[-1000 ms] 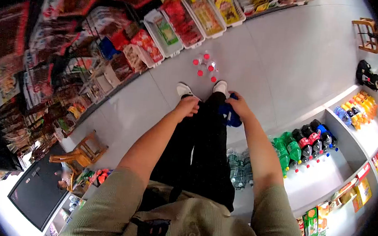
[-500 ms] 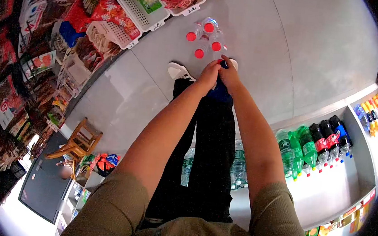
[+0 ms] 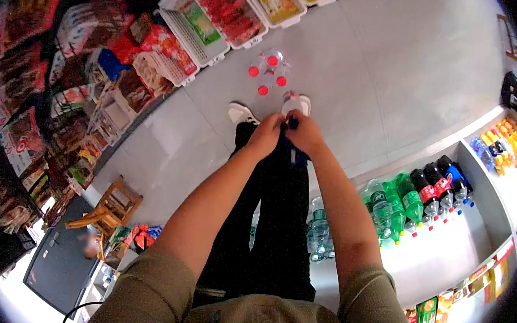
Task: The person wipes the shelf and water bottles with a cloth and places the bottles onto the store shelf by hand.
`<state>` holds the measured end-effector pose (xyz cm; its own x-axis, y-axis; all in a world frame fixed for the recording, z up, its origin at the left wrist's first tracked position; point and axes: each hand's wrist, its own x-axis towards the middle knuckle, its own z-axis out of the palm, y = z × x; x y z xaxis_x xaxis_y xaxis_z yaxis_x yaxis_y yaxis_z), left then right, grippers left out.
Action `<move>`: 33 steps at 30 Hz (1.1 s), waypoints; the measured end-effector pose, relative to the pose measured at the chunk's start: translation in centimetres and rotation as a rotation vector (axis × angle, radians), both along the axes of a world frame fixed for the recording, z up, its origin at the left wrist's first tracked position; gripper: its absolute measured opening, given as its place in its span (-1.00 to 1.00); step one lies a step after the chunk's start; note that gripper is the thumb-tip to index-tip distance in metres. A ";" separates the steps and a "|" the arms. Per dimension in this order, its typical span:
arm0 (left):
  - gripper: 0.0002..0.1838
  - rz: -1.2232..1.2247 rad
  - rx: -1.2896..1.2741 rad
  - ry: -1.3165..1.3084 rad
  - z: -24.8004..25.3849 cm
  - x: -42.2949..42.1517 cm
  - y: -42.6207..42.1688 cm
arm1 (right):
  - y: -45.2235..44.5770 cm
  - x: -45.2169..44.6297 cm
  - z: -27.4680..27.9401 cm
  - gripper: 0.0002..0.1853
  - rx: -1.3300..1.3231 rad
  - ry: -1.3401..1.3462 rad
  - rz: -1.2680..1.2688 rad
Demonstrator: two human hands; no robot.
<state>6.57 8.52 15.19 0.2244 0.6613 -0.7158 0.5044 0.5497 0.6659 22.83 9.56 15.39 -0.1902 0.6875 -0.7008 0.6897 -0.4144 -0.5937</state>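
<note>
My left hand [image 3: 265, 135] and my right hand [image 3: 304, 133] meet in front of my knees, fingers closed. Between them a clear bottle [image 3: 291, 104] points away from me, just over my shoe; which hand grips it is hard to tell. A dark blue cloth [image 3: 296, 156] bunches under my right hand, with a dark blue bit of it at my fingers. What my left fingers pinch is too small to make out. Several clear bottles with red caps [image 3: 269, 73] stand on the grey floor beyond my shoes.
Baskets of packaged snacks [image 3: 218, 58] line the upper left. On the right, a white shelf [image 3: 436, 253] holds green bottles [image 3: 394, 202] and dark bottles [image 3: 436, 188]. Clear bottles [image 3: 320, 233] stand beside my leg. A wooden chair [image 3: 111, 206] is at lower left.
My hands were apart one second ago and have come together. The blue cloth has moved inward with my right hand. A clear bottle now shows at my fingers, apart from the group.
</note>
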 end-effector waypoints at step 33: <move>-0.43 0.985 0.504 -1.273 56.4 -0.1 8.8 | 2.9 9.2 58.4 -0.71 1.089 0.831 -0.766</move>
<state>6.44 17.27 71.58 -0.1563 0.9819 -0.1066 -0.8350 -0.0737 0.5452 32.08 12.49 73.80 0.3617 0.8835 0.2975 -0.1355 0.3655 -0.9209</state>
